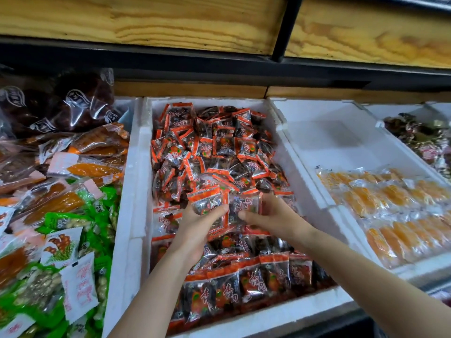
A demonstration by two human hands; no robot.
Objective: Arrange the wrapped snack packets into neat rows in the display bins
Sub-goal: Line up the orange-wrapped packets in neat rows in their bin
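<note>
My left hand (195,223) gripped one red-edged snack packet (206,203) and my right hand (271,215) clasped another packet (245,203) just beside it, both above the middle of the white foam bin (136,191). Below them a neat front row (249,281) stood upright; behind lay a loose heap (214,147).

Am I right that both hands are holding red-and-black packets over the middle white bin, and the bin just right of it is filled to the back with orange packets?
Not quite. In the head view the left hand and right hand do hold red-and-black packets over the middle bin, but the bin to its right has orange packets only in its front part; its back is bare.
</note>
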